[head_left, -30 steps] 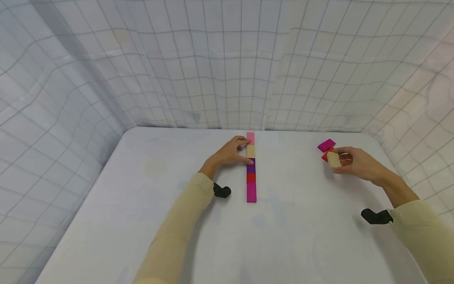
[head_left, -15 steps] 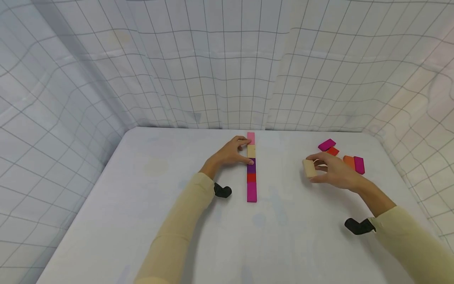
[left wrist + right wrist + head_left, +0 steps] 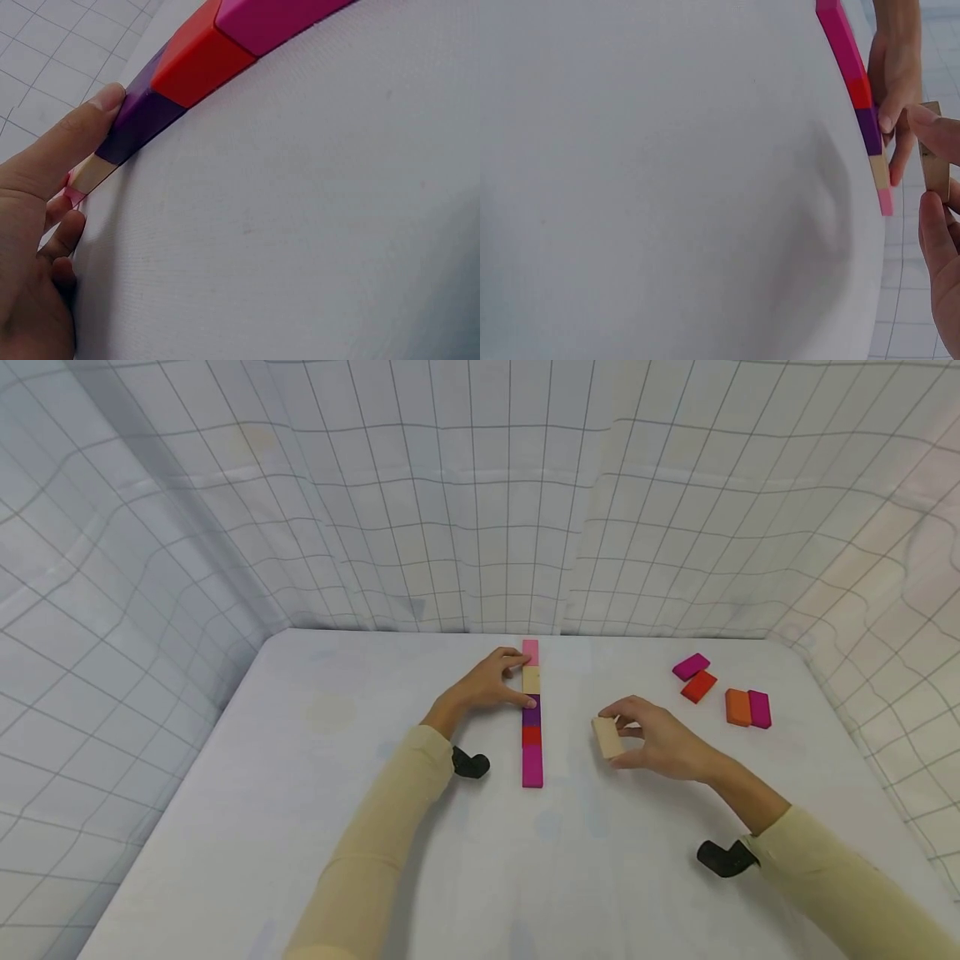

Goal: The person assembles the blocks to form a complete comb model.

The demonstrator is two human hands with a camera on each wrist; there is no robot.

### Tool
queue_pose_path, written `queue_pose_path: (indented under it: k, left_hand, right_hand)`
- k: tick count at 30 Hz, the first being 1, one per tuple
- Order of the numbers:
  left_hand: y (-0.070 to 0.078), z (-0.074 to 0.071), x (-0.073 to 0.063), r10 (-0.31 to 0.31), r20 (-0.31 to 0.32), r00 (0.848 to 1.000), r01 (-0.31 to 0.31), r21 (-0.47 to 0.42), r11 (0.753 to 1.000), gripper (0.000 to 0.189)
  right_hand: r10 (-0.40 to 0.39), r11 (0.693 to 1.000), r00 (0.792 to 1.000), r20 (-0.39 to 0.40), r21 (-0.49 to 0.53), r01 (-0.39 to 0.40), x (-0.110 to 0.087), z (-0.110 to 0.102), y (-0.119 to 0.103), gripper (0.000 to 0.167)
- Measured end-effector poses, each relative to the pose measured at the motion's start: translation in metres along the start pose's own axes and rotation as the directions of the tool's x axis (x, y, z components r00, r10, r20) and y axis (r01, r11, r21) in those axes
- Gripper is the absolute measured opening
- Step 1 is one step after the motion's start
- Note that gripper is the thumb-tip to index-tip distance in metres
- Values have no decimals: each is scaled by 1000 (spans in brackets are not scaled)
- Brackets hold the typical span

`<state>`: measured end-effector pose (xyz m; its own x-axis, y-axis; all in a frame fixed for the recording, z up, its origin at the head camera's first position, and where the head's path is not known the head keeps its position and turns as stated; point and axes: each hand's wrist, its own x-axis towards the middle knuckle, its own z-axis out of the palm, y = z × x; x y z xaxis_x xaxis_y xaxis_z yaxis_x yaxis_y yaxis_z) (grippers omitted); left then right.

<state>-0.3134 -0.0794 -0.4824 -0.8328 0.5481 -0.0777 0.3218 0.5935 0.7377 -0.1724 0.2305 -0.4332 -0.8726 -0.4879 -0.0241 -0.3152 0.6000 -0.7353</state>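
Note:
In the head view, a straight row of blocks runs away from me: a magenta block (image 3: 532,767) nearest, then a red block (image 3: 532,736), a purple block (image 3: 532,714), a beige block (image 3: 531,679) and a pink block (image 3: 531,652). My left hand (image 3: 487,683) rests against the row's left side, its thumb touching the purple block and a forefinger at the pink one. To the right of the row, my right hand (image 3: 663,743) pinches another beige wooden block (image 3: 608,738) between thumb and fingers, apart from the row.
Loose blocks lie at the back right: a magenta block (image 3: 691,666), a red block (image 3: 698,687), an orange block (image 3: 738,707) and another magenta block (image 3: 760,709). A white cloth covers the table (image 3: 337,777). Grid-patterned curtains (image 3: 487,510) hang behind and beside it.
My right hand has carried the beige block leftward and nearer to me, toward the row, uncovering the loose blocks on the right. My left hand has stayed in place.

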Motion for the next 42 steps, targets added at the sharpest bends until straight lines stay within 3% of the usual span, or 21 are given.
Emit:
queue_pose_path:
  k: [15,22,31,42]
  left_hand:
    - [5,-1,-3,4,-4,1000,-3,17,1000,94]
    - [4,-1,-3,16,-7,1000,-16,19,1000,94]
    - [4,1,-3,4,-8,1000,-4,10,1000,94]
    - [6,0,-4,-2,-8,1000,2,-1,1000,95]
  right_hand:
    - [-25,998,999,44,-56,27,4,43,-31,65]
    - [-110,992,983,146,-52,119,1,65,-43,65]
    - [-107,990,973,205,-71,124,-1,83,-46,63]
    - [-75,959,973,218,-250,130,-6,89,-55,69]
